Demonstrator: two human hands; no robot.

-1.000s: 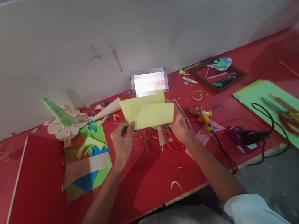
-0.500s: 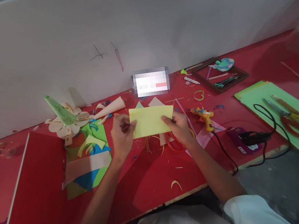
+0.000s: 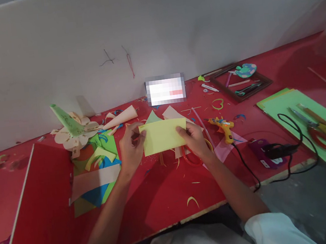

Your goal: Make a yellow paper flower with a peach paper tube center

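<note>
A yellow rectangle of paper (image 3: 165,137) is stretched between my two hands, above the middle of the red table. My left hand (image 3: 132,146) pinches its left edge, thumb on the near face. At the right edge, my right hand (image 3: 194,138) grips it the same way. Behind and beneath the paper lie a pale green piece (image 3: 152,117), a pinkish paper piece (image 3: 173,112) and red-handled scissors (image 3: 192,159), partly hidden by the sheet and my right hand.
A yellow glue gun (image 3: 225,129) lies to the right, its cord running past a purple power socket box (image 3: 265,156). Green sheets (image 3: 298,100) carry large scissors (image 3: 323,133). Left are coloured scraps (image 3: 98,180), a paper flower with a green cone (image 3: 68,120) and a red partition (image 3: 40,218).
Both hands have lowered the yellow paper slightly, and its top edge now bows a little. More of the green and pinkish pieces shows behind it.
</note>
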